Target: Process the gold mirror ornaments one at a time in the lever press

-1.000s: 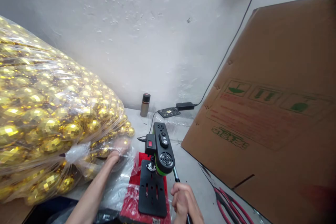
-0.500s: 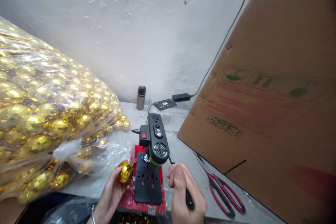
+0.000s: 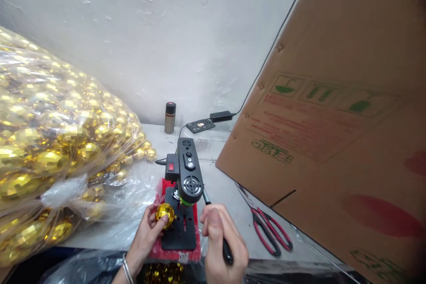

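Head view, nearest first: the right hand (image 3: 221, 242) is wrapped tight around the black lever (image 3: 218, 226) of a small bench drill (image 3: 186, 175), fingers fully closed on it. Just left of it, the left hand (image 3: 148, 230) holds a gold faceted ball (image 3: 165, 214) pinched between thumb and fingertips, pressed against the left edge of the drill's black base plate (image 3: 179, 230), close under the drill head. A bangle is worn on the left wrist.

For a clean result, the ball is best kept centred under the drill tip and held firm against the plate, with fingertips kept off the top of the ball, while the lever is drawn down slowly and evenly so the smooth shell is not skidded across or cracked.

The drill stands on a red bag (image 3: 173, 253) at the near edge of the table (image 3: 222, 191). Red-handled scissors (image 3: 269, 235) lie to its right. A large clear bag of gold balls (image 3: 49, 142) fills the left side. Toward the far edge a small canister (image 3: 170, 117), a power strip (image 3: 200, 125) and an adapter (image 3: 221, 116) are set by the wall. A cardboard sheet (image 3: 333, 120) leans at the right, printed with green handling symbols and red text too blurred to be read.
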Motion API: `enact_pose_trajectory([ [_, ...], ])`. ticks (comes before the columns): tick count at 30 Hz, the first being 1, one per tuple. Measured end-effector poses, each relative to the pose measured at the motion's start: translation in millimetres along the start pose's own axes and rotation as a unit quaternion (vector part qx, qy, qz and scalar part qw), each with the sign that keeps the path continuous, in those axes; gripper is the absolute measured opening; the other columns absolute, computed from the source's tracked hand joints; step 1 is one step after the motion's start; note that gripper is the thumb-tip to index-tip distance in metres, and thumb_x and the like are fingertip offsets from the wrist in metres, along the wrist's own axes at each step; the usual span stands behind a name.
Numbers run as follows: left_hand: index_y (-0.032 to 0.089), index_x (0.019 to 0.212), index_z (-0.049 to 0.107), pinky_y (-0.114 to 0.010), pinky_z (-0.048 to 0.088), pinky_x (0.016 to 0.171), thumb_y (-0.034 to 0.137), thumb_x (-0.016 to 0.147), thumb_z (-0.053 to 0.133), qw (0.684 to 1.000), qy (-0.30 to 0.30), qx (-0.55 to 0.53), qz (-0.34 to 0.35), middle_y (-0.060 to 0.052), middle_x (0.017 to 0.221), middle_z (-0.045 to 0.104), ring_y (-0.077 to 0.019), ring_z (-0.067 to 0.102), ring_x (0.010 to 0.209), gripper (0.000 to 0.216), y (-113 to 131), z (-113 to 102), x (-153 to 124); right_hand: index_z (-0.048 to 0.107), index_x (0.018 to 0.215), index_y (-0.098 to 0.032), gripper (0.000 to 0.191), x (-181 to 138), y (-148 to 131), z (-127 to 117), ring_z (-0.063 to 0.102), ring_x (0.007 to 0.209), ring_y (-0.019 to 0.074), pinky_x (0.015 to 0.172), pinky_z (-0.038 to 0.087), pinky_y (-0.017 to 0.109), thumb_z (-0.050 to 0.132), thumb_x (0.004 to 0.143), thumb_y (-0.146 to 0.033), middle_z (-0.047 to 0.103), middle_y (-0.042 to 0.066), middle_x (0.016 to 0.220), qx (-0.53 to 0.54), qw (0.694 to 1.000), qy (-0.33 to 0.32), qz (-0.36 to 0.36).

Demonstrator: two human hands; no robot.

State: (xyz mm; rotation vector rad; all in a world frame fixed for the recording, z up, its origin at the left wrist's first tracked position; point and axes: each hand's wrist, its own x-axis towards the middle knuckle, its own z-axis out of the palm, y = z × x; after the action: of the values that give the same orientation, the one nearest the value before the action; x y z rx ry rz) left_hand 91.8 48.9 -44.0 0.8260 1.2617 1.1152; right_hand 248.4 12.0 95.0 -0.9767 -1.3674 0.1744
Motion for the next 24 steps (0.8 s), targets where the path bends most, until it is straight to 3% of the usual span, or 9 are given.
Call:
enact_pose_trajectory([
  [3, 0.022, 0.111, 0.057, -0.039, 0.062, 0.084, 0.057, 0.069, 0.080, 0.990, -0.018, 0.103, 0.092, -0.010, 0.106, 0.080, -0.0287, 0.078, 0.098, 0.060, -3.0, 4.5, 4.8, 0.046, 0.077, -0.022, 0.030, 1.1, -0.2, -0.4, 0.052, 0.062, 0.0064, 0.060, 0.043, 0.018, 0.042, 0.102, -0.006, 0.047, -0.005, 0.070, 0.000, 1.000, -0.003, 0.000],
  [9, 0.024, 0.122, 0.060, -0.051, 0.058, 0.096, 0.044, 0.075, 0.067, 0.935, -0.006, 0.315, 0.164, -0.011, 0.116, 0.079, -0.0340, 0.076, 0.107, 0.052, -4.9, 15.6, 4.5, 0.047, 0.078, -0.022, 0.029, -1.8, 1.7, -1.7, 0.053, 0.063, 0.0069, 0.059, 0.042, 0.019, 0.042, 0.102, -0.006, 0.048, -0.004, 0.071, 0.011, 1.000, -0.005, -0.004],
  [17, 0.020, 0.115, 0.066, -0.056, 0.059, 0.090, 0.039, 0.076, 0.068, 0.897, 0.012, 0.365, 0.247, -0.014, 0.109, 0.077, -0.0361, 0.073, 0.101, 0.043, -16.6, 25.3, 3.9, 0.048, 0.075, -0.021, 0.032, -7.2, -18.9, 8.7, 0.047, 0.066, 0.0081, 0.061, 0.036, 0.023, 0.042, 0.106, -0.015, 0.047, -0.004, 0.074, 0.034, 0.992, 0.053, 0.110],
  [24, 0.020, 0.115, 0.069, -0.055, 0.057, 0.090, 0.044, 0.079, 0.072, 0.894, 0.000, 0.356, 0.272, -0.012, 0.106, 0.075, -0.0337, 0.068, 0.099, 0.043, -22.9, 27.4, 7.9, 0.050, 0.075, -0.021, 0.033, -11.1, -22.3, 11.3, 0.046, 0.063, 0.0095, 0.061, 0.036, 0.025, 0.043, 0.107, -0.017, 0.048, -0.003, 0.074, 0.029, 0.990, 0.067, 0.123],
])
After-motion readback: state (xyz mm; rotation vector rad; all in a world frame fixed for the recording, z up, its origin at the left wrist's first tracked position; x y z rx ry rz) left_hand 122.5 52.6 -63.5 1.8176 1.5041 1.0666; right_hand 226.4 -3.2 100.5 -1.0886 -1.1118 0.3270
